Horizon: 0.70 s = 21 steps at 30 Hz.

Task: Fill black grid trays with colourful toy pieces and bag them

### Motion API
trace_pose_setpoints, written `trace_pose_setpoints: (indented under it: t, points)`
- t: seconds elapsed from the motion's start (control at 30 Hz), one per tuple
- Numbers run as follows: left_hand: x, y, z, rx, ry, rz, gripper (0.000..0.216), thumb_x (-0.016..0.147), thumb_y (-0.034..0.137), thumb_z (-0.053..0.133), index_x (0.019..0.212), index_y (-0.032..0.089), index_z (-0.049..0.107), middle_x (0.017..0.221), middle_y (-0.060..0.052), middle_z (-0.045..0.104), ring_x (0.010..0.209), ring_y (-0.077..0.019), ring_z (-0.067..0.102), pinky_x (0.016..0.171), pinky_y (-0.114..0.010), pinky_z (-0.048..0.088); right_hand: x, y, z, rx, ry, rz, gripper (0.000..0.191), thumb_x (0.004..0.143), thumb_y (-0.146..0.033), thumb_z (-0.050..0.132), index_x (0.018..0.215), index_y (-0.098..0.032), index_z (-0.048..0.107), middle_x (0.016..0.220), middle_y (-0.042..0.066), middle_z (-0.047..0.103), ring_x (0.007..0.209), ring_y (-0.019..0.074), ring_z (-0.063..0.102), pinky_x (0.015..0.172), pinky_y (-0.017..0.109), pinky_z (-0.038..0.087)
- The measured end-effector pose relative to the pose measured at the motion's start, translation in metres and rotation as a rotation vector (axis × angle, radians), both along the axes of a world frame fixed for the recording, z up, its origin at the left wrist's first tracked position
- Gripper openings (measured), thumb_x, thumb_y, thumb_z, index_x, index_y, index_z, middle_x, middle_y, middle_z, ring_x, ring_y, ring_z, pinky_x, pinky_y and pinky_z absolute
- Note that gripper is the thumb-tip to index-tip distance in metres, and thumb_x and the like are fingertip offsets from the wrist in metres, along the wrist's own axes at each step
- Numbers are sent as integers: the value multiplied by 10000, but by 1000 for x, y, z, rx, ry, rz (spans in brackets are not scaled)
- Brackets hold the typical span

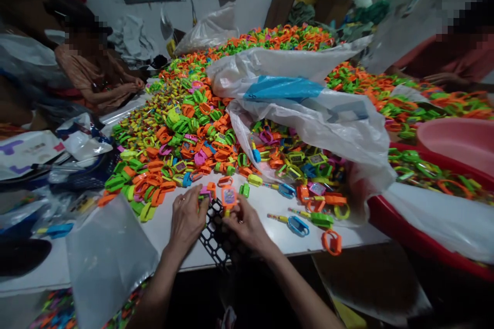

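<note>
An orange toy watch (229,197) with a square picture face is pinched upright between the thumb and fingers of my right hand (249,226), over the front of the white table. Close on its left, my left hand (188,218) curls its fingers and thumb at a purple toy watch (205,193); the fingers partly cover it. Below and between both hands lies a black lattice-patterned piece (210,234) at the table edge. Just beyond the hands are a loose orange watch band (225,181) and a green toy watch (244,189).
A large heap of colourful toy watches (185,118) covers the table behind, partly under a clear plastic bag (309,97). Blue toy watches (298,226) lie at right, beside a red basin (409,221). A plastic sheet (111,247) hangs over the left edge. Two other people sit at either side.
</note>
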<state>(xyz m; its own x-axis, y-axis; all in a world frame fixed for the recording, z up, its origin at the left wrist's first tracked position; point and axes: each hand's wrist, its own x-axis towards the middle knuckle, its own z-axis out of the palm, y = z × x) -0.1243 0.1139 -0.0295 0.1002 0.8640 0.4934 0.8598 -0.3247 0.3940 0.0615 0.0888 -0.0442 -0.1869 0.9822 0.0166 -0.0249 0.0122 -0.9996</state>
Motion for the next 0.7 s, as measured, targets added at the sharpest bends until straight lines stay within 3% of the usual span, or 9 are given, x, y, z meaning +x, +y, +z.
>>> trace_pose_setpoints:
  t: [0.17, 0.27, 0.37, 0.5, 0.7]
  points:
    - [5, 0, -8, -49, 30, 9, 340, 905, 288, 393, 1179, 164, 553, 1145, -113, 644, 1030, -235, 611, 857, -378, 477, -17, -1, -21, -91, 40, -46, 591, 702, -225, 611, 1256, -200, 408, 735, -43, 583, 526, 71, 430, 492, 169, 333]
    - [5, -1, -6, -73, 23, 26, 348, 905, 304, 398, 1181, 164, 558, 1150, -106, 644, 1034, -236, 611, 847, -372, 484, -21, 4, -22, -12, 12, -11, 329, 719, -213, 584, 1044, -179, 551, 754, -23, 583, 594, 92, 466, 536, 186, 369]
    - [5, -1, -3, -95, 35, 45, 356, 917, 317, 383, 1179, 155, 562, 1155, -111, 643, 1046, -238, 607, 853, -375, 483, -31, 10, -29, 112, -161, 54, 83, 739, -173, 508, 796, -168, 568, 720, -6, 574, 647, 124, 491, 601, 218, 405]
    - [5, -5, -1, -104, 49, -21, 391, 933, 385, 366, 1191, 156, 550, 1172, -112, 636, 1072, -234, 596, 866, -372, 485, -38, 11, -42, 285, -428, 120, 105, 749, -131, 461, 800, -174, 542, 783, 27, 584, 698, 151, 506, 675, 256, 420]
    - [11, -10, -4, -86, 71, -95, 423, 921, 430, 412, 1231, 156, 501, 1189, -111, 623, 1097, -237, 579, 890, -387, 467, -22, 5, -39, 224, -364, 74, 86, 740, -131, 445, 762, -187, 506, 693, -15, 544, 622, 126, 492, 604, 212, 404]
